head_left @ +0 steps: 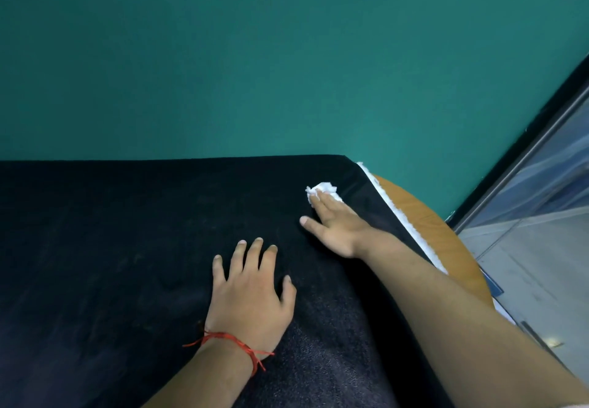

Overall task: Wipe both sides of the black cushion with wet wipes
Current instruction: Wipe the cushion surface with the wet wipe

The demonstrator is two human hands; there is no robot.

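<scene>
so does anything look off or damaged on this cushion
One thing: a ragged white strip runs along the right edge of the black cushion, just past the right hand pressing the wet wipe. It may be exposed lining or padding; I cannot tell. Nothing else stands out.

No readable text anywhere.

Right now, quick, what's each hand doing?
Left hand: open, resting flat on the black cushion, holding nothing.
Right hand: open, straight fingers pressing the white wipe against the cushion.
</scene>
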